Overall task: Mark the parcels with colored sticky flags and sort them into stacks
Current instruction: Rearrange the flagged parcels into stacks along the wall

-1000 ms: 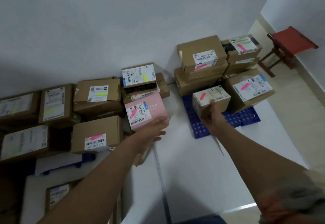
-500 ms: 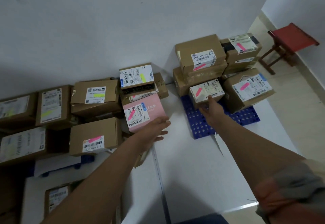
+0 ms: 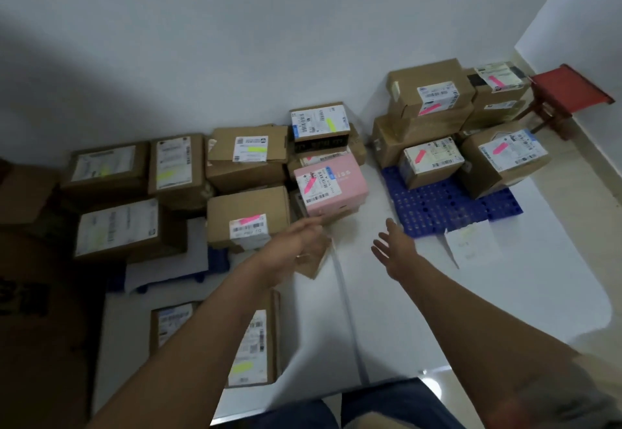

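Right hand (image 3: 392,248) released the small parcel (image 3: 429,166) onto the pallet (image 3: 437,206), withdrawing.

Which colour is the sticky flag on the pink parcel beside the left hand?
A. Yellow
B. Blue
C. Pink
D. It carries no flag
C: a pink flag lies slantwise across the white label of the pink parcel, matching the flags on the stack on the blue pallet, unlike the yellow ones further left.
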